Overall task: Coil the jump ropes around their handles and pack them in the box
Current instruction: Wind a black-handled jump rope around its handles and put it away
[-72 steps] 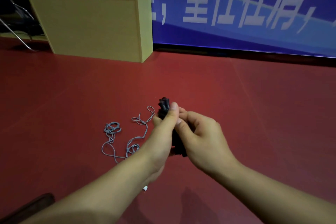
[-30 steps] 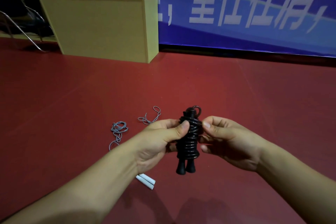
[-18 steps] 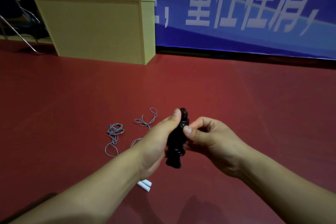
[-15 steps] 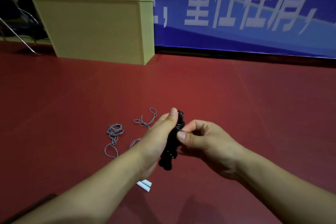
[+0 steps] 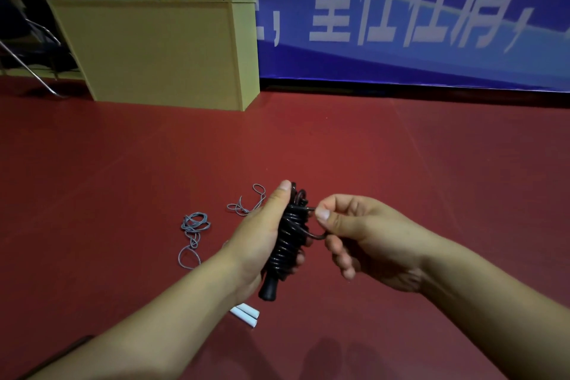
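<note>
My left hand (image 5: 262,237) grips a black jump rope (image 5: 288,241) coiled tightly round its two black handles, held above the red floor with the handle ends pointing down. My right hand (image 5: 348,231) pinches a loose loop of the black rope at the coil's right side, near its top. A grey jump rope (image 5: 194,231) lies tangled and uncoiled on the floor to the left, and its white handles (image 5: 245,313) show under my left wrist. A tan wooden box (image 5: 160,52) stands at the back left.
A blue banner (image 5: 401,9) with white characters covers the back wall. Metal chair legs (image 5: 34,62) stand at the far left beside the box. A dark object (image 5: 58,355) pokes in at the bottom left corner. Red floor (image 5: 431,163) stretches all around.
The black bundle turned from upright and facing me to edge-on in my left hand. My right hand went from pressing the coil to pulling a loop out at its right side.
</note>
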